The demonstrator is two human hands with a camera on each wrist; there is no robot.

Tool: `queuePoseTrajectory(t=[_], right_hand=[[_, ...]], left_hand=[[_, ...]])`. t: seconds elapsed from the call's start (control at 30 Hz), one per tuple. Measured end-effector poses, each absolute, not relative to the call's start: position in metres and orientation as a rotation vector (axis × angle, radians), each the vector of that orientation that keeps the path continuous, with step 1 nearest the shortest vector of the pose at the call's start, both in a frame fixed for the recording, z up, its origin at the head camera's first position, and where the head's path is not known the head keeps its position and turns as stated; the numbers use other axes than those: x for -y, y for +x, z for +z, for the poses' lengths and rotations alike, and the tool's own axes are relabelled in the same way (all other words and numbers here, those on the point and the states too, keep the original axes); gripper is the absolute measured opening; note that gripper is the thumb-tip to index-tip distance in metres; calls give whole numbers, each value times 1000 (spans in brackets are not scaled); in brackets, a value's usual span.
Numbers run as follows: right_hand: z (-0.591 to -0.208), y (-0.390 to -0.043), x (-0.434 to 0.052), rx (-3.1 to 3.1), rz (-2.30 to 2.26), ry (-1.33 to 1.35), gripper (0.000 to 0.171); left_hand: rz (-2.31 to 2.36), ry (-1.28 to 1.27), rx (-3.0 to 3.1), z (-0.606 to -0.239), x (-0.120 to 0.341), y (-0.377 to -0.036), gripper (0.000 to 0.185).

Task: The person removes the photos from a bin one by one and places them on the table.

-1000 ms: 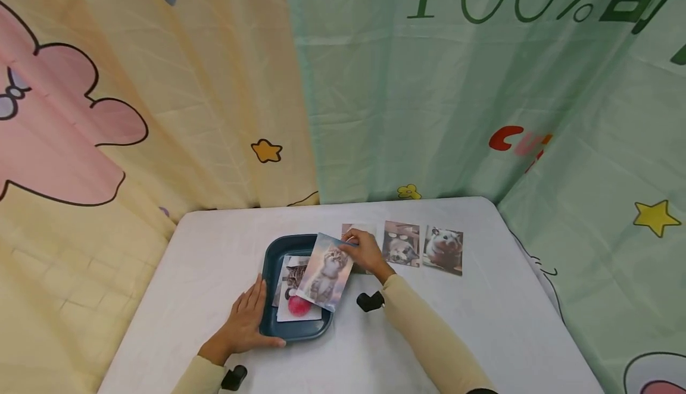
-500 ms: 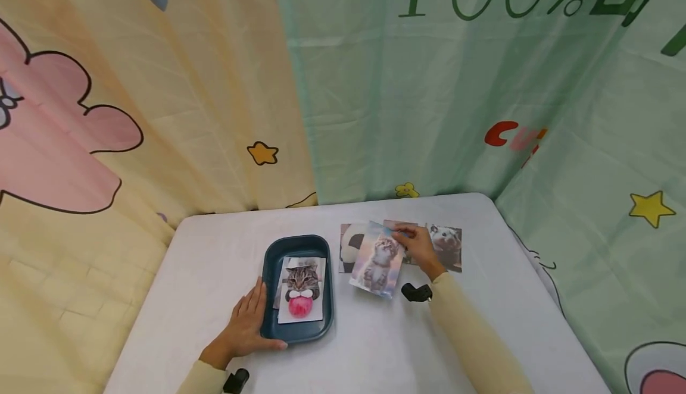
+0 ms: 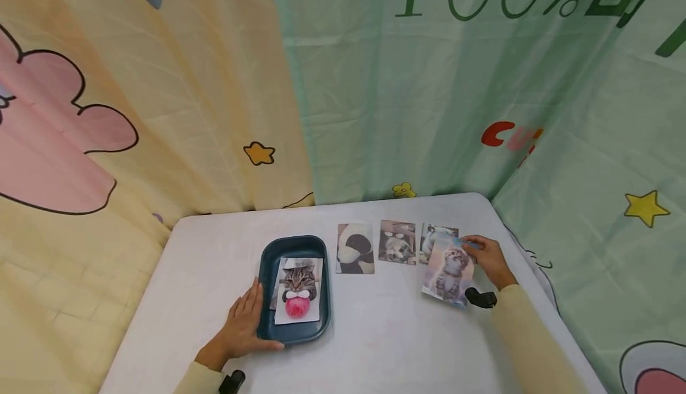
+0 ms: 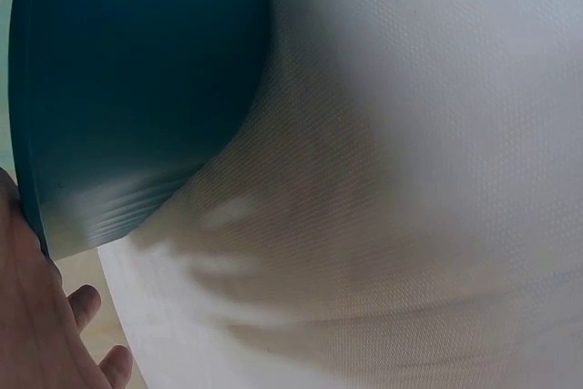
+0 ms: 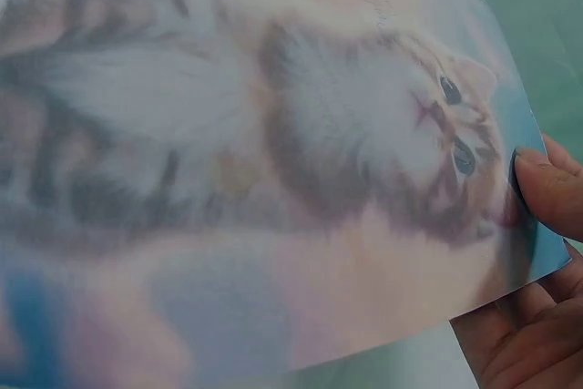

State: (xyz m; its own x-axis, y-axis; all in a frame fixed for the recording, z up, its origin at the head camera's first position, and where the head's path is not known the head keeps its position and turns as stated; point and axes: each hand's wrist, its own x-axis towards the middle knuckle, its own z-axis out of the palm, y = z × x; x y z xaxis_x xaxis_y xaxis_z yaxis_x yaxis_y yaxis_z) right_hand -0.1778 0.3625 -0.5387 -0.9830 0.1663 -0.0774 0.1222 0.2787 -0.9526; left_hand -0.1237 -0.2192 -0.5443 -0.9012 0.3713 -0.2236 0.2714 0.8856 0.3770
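Glossy kitten photo [image 3: 449,270] pinched by right hand [image 3: 489,259] near table edge [image 3: 522,251]; left hand [image 3: 242,327] flat against tray [image 3: 266,263].

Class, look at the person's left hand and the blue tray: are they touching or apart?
Touching. In the head view the left hand lies flat against the tray, thumb along its near rim; the left wrist view shows the palm against the tray's edge.

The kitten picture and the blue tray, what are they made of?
The kitten picture looks like thin glossy photo paper: it bends a little where the right hand pinches its corner, and light shines off it. The blue tray looks like hard moulded plastic, smooth with rounded corners and a dull sheen; the left hand rests on its side.
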Motion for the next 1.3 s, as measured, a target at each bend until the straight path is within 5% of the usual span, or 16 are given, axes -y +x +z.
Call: queuePoseTrajectory(t=[0.63,0.87,1.3], right_hand=[[-543,-159,-430,2797,1422,-458,35],[-542,-165,-424,2822,1503,-649,48],[-549,-184,-378,2841,1466,-436,45]], left_hand=[[484,478,-2775,-540,222,-123,142],[498,478,-2770,-538,221,-123,142],[506,485,-2773,-543,219,-122,141]])
